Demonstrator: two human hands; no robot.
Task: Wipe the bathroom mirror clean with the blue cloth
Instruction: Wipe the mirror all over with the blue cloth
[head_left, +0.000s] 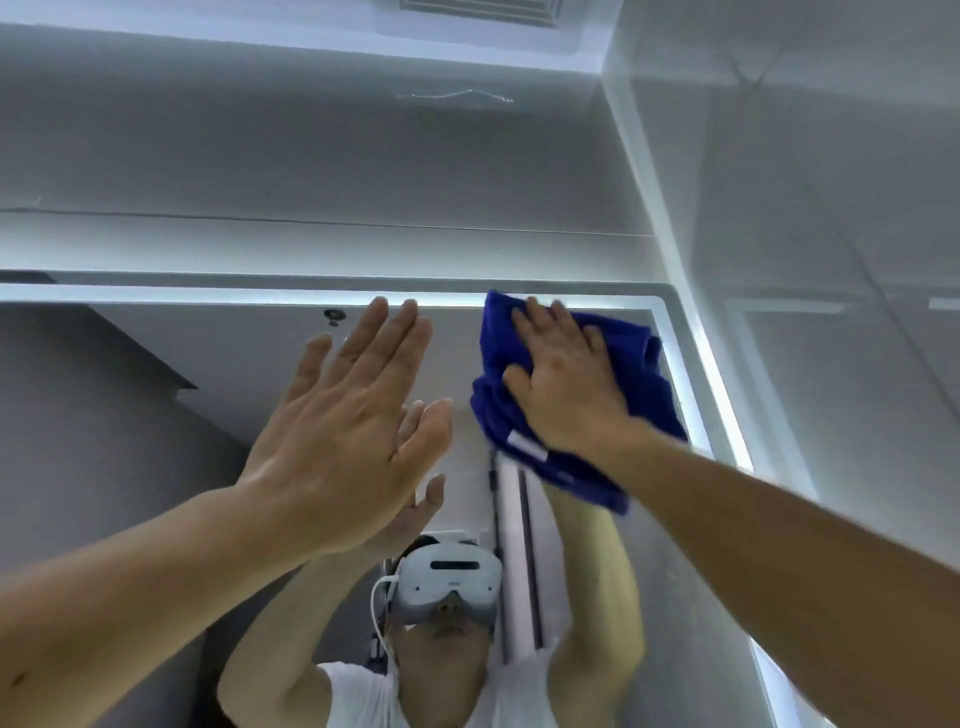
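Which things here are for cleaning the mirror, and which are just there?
For the job: blue cloth; mirror; right hand, pressing the cloth flat on the glass; left hand, raised open beside it.

Just there: ceiling vent; tiled wall on the right; headset, seen in the reflection.

Left hand raised flat, fingers straight, frame centre; right hand splayed, palm forward, right of centre.

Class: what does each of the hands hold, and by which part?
Right hand presses the blue cloth flat against the mirror, palm on its middle; left hand, fingers straight, holds nothing.
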